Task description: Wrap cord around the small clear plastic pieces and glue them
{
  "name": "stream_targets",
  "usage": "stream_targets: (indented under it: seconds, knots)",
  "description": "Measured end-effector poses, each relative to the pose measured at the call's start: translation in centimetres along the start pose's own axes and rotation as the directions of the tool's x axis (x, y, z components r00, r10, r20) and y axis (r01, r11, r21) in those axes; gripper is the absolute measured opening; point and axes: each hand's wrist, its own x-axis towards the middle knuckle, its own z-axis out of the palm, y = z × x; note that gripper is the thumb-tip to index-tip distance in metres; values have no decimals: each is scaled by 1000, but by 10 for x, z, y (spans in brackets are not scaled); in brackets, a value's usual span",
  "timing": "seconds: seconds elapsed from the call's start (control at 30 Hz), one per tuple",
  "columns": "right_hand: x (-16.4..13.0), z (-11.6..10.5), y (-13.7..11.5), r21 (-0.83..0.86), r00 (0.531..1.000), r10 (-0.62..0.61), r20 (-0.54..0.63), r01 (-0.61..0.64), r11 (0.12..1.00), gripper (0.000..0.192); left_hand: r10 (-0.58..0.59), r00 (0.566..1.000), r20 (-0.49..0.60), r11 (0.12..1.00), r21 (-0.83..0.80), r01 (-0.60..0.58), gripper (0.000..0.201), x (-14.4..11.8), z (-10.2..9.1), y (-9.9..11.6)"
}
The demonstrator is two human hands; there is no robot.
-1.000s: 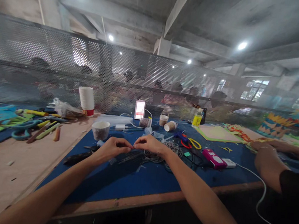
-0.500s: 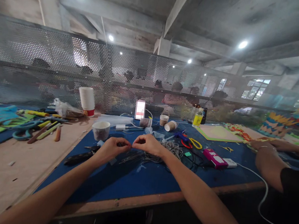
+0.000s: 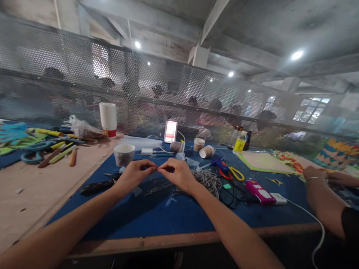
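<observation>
A paper cup (image 3: 124, 154) stands upright on the blue mat (image 3: 170, 212), just beyond the left hand (image 3: 133, 175); its contents cannot be made out. Two more small cups (image 3: 204, 147) sit near the far edge of the bench (image 3: 10, 201), one upright and one tipped on its side, and a tall stack of white cups (image 3: 108, 119) stands further left by the mesh screen (image 3: 59, 76).

Both hands meet above the middle of the mat. The left hand is nearly closed, thumb and forefinger pinched together; the right hand (image 3: 177, 173) is curled the same way, its fingertips touching those of the left. What they pinch between them is too thin and small to identify. Just beyond the right wrist lies a tangle of grey cord (image 3: 208, 179), and a dark tool (image 3: 94, 187) lies on the mat beside the left forearm.

The near edge of the bench runs under both forearms, with bare blue mat between it and the hands. To the right lie scissors (image 3: 235, 173), a pink gadget (image 3: 259, 192), and another person's forearm (image 3: 322, 200) resting at the right corner.
</observation>
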Motion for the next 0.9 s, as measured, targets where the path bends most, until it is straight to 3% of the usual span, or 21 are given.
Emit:
stream_targets:
  seconds: [0.17,0.33,0.5,0.7,0.9]
  knots:
    - [1,-2,-3,200,996,83,-24,-77,977,20,-149,989,-16,965,-219,141,30,-2,-2,8]
    - [3,-3,-2,326,978,203,51,-209,922,24,-161,987,12,946,-283,158,27,-3,-4,10]
    - [5,-3,6,333,963,256,78,-267,904,26,-120,993,19,983,-136,121,25,-3,-5,13]
    - [6,-7,10,286,949,296,107,-314,905,29,30,997,69,994,100,-37,23,-3,-5,13]
    - [2,-4,-1,188,982,180,58,-188,964,21,138,990,-2,934,334,-129,19,-5,-3,5]
